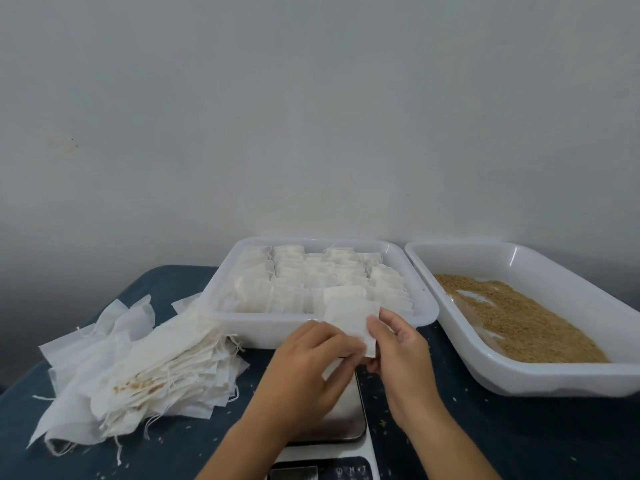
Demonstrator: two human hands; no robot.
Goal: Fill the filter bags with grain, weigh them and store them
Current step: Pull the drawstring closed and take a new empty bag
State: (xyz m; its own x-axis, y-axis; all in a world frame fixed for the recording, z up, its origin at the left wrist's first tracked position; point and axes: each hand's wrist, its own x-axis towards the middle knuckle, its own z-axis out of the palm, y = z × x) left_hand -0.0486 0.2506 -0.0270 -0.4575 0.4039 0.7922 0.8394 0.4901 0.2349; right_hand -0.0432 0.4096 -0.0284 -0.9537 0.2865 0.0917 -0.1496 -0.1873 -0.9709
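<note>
- Your left hand (308,362) and right hand (398,348) met over the scale (343,420), and together they held one white filter bag (349,313) up in front of you.
- Your left hand's fingers were curled over the bag's lower left corner; your right hand pinched its lower right edge between thumb and fingers.
- The held bag stood roughly upright, its top reaching over the near rim of the storage tray (263,327), which sat just behind the scale.
- That tray was packed with rows of filled bags (311,278), standing close together.
- To your right, a second white tray (540,379) held loose brown grain (519,323), heaped toward its near side, with bare plastic showing at the far end.
- To your left, a loose pile of empty bags (138,368) with drawstrings lay spread on the dark blue table (502,434), its edge touching the storage tray.
- The scale's steel platform was partly hidden beneath your left hand; I could not read its display.
- Stray grains dotted the table around the scale.
</note>
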